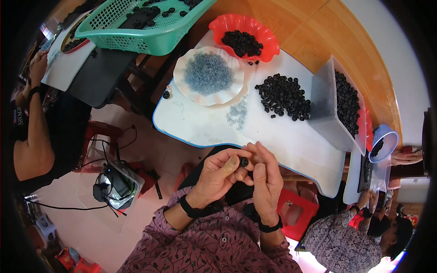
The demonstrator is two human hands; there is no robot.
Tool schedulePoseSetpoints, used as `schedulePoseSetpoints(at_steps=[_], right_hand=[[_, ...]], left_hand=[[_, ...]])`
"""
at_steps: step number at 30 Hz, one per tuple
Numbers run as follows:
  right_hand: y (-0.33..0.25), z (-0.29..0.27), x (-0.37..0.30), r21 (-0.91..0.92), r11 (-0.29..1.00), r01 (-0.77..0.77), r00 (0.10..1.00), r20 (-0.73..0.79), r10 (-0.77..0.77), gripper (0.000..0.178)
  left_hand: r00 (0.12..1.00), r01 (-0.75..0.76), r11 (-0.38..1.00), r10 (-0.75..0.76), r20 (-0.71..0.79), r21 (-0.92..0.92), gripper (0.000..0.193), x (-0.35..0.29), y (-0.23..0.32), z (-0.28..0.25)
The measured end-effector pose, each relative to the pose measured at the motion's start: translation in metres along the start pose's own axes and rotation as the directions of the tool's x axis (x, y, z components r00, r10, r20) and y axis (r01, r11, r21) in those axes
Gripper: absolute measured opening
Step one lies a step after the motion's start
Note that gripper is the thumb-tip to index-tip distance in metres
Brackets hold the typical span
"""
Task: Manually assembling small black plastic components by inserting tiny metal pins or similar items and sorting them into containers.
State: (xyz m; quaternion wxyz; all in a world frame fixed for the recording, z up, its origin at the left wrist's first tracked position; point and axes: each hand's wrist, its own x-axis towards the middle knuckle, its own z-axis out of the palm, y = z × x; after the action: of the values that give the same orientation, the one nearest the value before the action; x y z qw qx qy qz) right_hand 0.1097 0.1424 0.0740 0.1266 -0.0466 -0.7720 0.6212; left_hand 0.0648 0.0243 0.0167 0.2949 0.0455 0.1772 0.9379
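In front of my chest, just past the table's near edge, my left hand (217,172) pinches a small round black plastic part (244,162) between thumb and fingers. Close against it, my right hand (265,176) has its thumb and fingertips drawn together; whatever they hold is too small or hidden to name. Beyond my hands, tiny clear pieces (237,113) lie scattered on the white table (195,129). A larger heap of clear pieces (208,73) fills a white scalloped dish (180,66). Right of it sits a pile of black parts (283,96).
A red scalloped bowl (269,32) and a translucent bin (324,91) hold more black parts. At upper left stands a green basket (159,42). Co-workers sit at left (34,132) and lower right (343,241). Cables and a black device (116,179) are at lower left, near red stools (298,211).
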Motion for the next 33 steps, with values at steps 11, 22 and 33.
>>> schedulePoseSetpoints(at_steps=[11, 22, 33], right_hand=[[0.01, -0.006, 0.013, -0.11, 0.991, 0.074, 0.997, 0.029, -0.071, 0.015], [-0.018, -0.02, 0.169, 0.177, 0.971, -0.159, 0.981, -0.082, 0.176, 0.025], [0.004, -0.037, 0.174, 0.091, 0.99, -0.106, 0.982, -0.147, 0.118, 0.025]], left_hand=[[0.992, -0.001, 0.996, 0.012, -0.122, 0.091, 0.025, 0.004, 0.0, 0.0], [0.992, 0.0, 0.992, 0.017, -0.129, 0.129, 0.024, 0.003, 0.004, -0.008], [0.99, 0.038, 0.99, -0.019, -0.137, 0.139, 0.024, 0.005, 0.007, -0.013]])
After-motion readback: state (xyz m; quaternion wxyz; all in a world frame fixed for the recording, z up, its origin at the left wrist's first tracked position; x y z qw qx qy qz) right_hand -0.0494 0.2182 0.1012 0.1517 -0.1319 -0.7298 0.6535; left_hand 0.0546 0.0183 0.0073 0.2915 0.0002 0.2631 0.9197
